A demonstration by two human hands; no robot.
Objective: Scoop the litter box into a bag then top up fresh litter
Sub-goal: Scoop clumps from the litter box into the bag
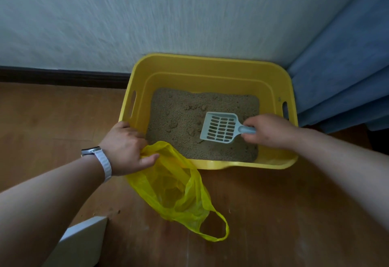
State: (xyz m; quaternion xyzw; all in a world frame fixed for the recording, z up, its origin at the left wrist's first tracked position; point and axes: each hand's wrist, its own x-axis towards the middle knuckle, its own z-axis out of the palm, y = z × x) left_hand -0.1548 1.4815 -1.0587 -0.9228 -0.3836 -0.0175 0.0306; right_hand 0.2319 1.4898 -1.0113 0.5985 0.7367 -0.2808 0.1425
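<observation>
A yellow litter box (210, 66) stands on the wooden floor against the wall, holding tan litter (179, 115) with several clumps. My right hand (271, 130) grips the handle of a pale blue slotted scoop (220, 127), whose blade hangs just above the litter and looks empty. My left hand (126, 146) pinches the rim of a translucent yellow plastic bag (176, 191) at the box's near left corner. The bag lies open on the floor in front of the box, one handle loop trailing toward me.
A blue curtain (341, 73) hangs at the right, touching the box's far right corner. A white wall and dark baseboard (63, 75) run behind. A white object's corner (84, 239) sits at the lower left. Bare wooden floor (273, 214) lies around.
</observation>
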